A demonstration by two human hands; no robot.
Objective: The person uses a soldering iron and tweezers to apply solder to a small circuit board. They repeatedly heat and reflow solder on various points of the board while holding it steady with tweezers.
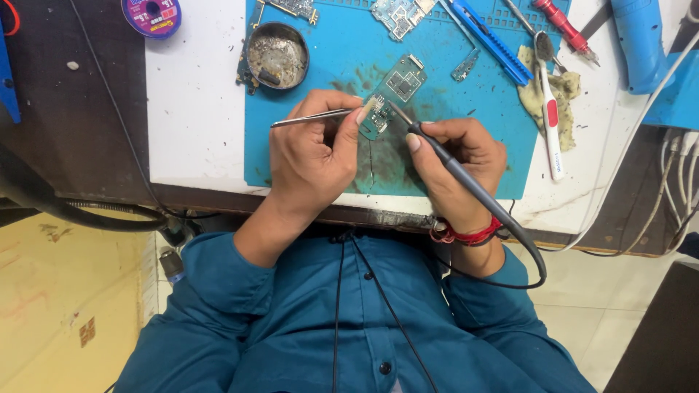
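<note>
My left hand pinches thin metal tweezers, whose tips rest at the lower end of a small green circuit board. My right hand grips a dark soldering iron like a pen, its tip touching the same end of the board. The board lies on a blue work mat, stained dark beneath my hands. The iron's black cord loops down past my right wrist, which wears a red thread band.
A round metal tin of dark residue sits at the mat's upper left. Other boards, a blue utility knife, a white toothbrush, a red screwdriver and a yellowish rag lie at the right. A purple spool is top left.
</note>
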